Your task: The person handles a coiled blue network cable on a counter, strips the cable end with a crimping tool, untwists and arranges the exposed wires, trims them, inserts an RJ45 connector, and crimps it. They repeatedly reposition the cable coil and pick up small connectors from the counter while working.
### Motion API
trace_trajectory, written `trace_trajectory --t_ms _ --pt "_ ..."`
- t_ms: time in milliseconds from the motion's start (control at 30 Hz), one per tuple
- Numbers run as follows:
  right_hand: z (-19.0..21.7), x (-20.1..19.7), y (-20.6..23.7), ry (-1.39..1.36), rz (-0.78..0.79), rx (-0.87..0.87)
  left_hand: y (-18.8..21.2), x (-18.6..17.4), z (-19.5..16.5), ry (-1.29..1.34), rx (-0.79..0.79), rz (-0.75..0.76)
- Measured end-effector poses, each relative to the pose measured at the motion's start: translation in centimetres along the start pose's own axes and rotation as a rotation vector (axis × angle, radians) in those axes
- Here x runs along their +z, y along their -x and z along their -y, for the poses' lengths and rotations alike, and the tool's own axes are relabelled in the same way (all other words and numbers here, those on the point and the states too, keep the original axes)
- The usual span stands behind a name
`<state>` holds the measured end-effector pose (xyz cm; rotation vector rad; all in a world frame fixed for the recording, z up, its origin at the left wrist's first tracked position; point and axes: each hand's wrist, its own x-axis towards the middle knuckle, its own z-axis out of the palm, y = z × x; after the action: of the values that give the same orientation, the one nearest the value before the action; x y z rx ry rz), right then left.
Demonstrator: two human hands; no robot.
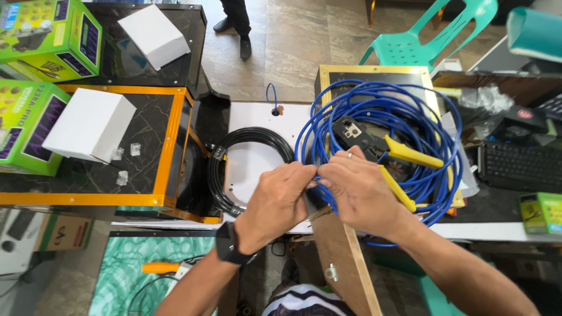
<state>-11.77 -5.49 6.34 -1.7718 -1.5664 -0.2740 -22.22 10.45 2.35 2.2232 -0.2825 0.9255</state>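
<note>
My left hand (275, 202) and my right hand (358, 190) meet fingertip to fingertip, both pinching the end of the blue cable (404, 111) between them. The cable lies in a big loose coil to the right of my hands. Inside the coil rests a crimping tool (386, 151) with yellow handles and a black head, just beyond my right hand. A ring is on my right hand and a black watch (229, 244) on my left wrist.
A black cable coil (225, 169) lies on the white board (252, 117) left of my hands. White boxes (89, 125) and green boxes (23, 126) sit on black gold-edged stands at left. A keyboard (520, 167), a teal chair (430, 35) and someone's feet (234, 26) lie farther off.
</note>
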Motion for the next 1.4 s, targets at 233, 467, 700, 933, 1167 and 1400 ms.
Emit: trace_trajectory --t_ms 233,467,700,933,1167,1400 --pt "-1.1 -0.4 0.2 -0.026 0.086 0.038 -0.6 -0.6 0.1 -0.110 0.022 0.119" --pt "-1.7 -1.9 1.0 -0.152 0.278 0.168 -1.4 -2.6 -0.9 -0.107 -0.024 0.215" --pt "-1.7 -1.6 1.1 -0.096 0.179 0.123 -1.1 -2.3 -0.4 -0.201 0.028 0.248" --pt "-2.3 0.1 1.9 -0.158 0.053 0.227 -1.1 0.5 1.1 0.056 0.050 0.055" --pt "-3.1 0.6 2.8 -0.200 0.016 0.287 -1.2 1.5 1.6 -0.077 0.024 0.187" --pt "-3.1 1.7 3.1 -0.048 -0.007 0.244 -0.2 2.2 1.8 -0.029 -0.017 0.182"
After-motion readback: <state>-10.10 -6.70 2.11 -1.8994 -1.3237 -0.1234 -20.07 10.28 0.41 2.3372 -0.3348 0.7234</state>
